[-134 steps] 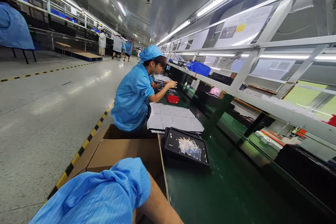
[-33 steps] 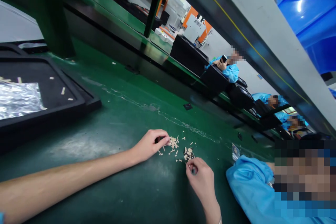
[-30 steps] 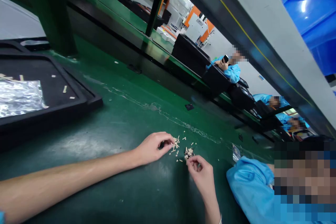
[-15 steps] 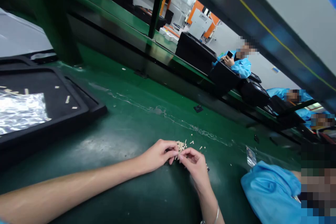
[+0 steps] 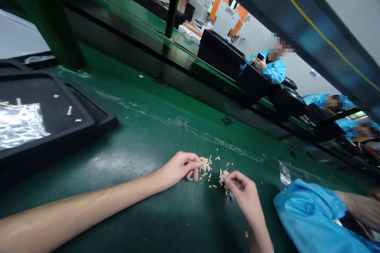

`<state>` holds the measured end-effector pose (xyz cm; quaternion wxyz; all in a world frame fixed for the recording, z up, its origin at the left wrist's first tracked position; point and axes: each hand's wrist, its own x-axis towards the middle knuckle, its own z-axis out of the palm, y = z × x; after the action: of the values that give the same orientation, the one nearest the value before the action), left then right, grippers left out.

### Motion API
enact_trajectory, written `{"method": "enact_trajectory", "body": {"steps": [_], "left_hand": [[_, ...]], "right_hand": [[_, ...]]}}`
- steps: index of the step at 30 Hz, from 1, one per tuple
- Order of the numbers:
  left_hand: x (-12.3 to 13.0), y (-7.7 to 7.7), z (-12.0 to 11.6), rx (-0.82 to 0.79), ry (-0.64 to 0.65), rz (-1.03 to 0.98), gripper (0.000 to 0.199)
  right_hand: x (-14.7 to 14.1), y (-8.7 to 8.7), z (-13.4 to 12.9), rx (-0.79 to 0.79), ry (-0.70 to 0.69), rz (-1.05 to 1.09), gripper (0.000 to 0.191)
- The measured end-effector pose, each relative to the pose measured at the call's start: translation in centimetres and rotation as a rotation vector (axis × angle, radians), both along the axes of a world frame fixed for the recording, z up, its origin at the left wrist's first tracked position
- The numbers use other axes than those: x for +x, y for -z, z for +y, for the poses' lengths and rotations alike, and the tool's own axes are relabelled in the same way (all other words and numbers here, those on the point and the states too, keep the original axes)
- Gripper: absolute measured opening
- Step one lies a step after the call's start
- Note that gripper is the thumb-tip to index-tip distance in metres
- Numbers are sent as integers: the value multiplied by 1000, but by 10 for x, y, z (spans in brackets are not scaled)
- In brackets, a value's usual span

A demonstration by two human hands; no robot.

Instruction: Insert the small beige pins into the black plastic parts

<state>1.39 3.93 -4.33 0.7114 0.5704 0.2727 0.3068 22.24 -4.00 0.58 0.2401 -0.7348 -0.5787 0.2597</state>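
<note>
On the green table (image 5: 130, 213) lies a loose pile of small pale strips (image 5: 205, 165), with several scattered around it. My left hand (image 5: 187, 167) is at the left edge of this pile, thumb and fingers pinched together; whatever is between them is too small to make out. My right hand (image 5: 239, 185) is closed in a pinch at a second small heap of pale pieces (image 5: 223, 176), to the right of the first. What its fingertips hold cannot be made out. Small dark pieces (image 5: 228, 194) lie just below that heap, beside the right fingers.
At the left stands a black tray (image 5: 89, 120) with a shiny silver bag (image 5: 22, 124) and loose strips. A co-worker's blue sleeve (image 5: 308, 213) rests at the right, near a small clear bag (image 5: 284, 173). Black bins (image 5: 221, 55) and other people are beyond the beam.
My hands have moved apart. My right hand has gone right to the second heap, uncovering it and the dark pieces; my left has shifted slightly left.
</note>
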Motion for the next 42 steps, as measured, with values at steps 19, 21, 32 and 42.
{"method": "enact_trajectory", "body": {"steps": [19, 21, 32, 42], "left_hand": [[1, -5, 0, -135, -109, -126, 22], [1, -6, -1, -144, -138, -115, 22], [0, -6, -7, -70, -93, -47, 18], [-1, -9, -8, -21, -85, 19, 18]], "right_hand": [[-69, 17, 20, 411, -152, -242, 11], [-69, 19, 19, 361, -141, -133, 9], [-69, 26, 19, 283, -42, 113, 19], [-70, 27, 18, 385, -14, 8, 16]]}}
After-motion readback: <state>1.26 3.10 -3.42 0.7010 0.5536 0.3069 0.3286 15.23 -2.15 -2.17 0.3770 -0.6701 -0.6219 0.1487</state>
